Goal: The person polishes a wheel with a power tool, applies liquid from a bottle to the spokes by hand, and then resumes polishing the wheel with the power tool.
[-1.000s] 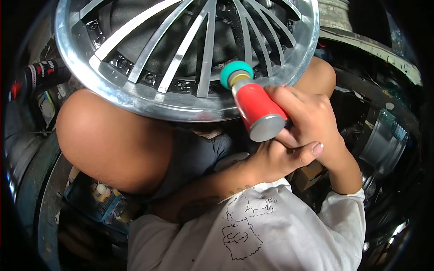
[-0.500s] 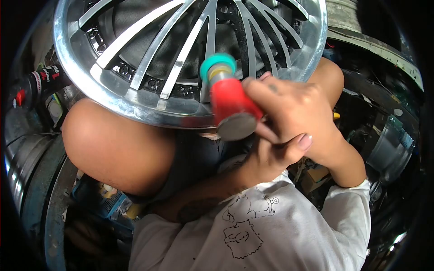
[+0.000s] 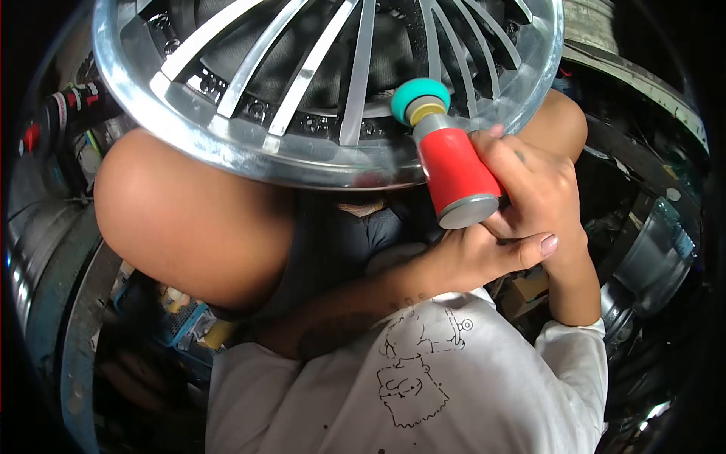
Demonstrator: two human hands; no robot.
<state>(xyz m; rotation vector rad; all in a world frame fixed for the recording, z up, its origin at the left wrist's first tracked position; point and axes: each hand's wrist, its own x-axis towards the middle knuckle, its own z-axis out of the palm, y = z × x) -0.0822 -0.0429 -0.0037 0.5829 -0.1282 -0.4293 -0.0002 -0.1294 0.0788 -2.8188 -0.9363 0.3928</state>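
Observation:
My right hand (image 3: 533, 178) is closed round the grip of a red and grey mini polisher (image 3: 460, 170). The polisher has a round teal pad (image 3: 420, 100) at its front, which overlaps the lower spokes of a car wheel rim (image 3: 333, 168). My left hand (image 3: 491, 253) comes across from the left and closes in below the tool, against my right hand; its thumb lies over the right wrist and its fingers are hidden. The rim has bright silver spokes, dark gaps and a shiny lip, and it rests over my thighs.
A dark bottle with a red cap (image 3: 64, 117) lies at the left. Beside my left leg is a blue basket (image 3: 181, 321) of small items. A clear plastic container (image 3: 654, 253) and a cardboard piece (image 3: 525, 295) sit at the right. Behind stands a pale ledge (image 3: 643, 76).
Both hands and the polisher have moved right and the teal pad slightly up in view. The tool was blurred before and is sharp now. The rim appears slightly higher and further right.

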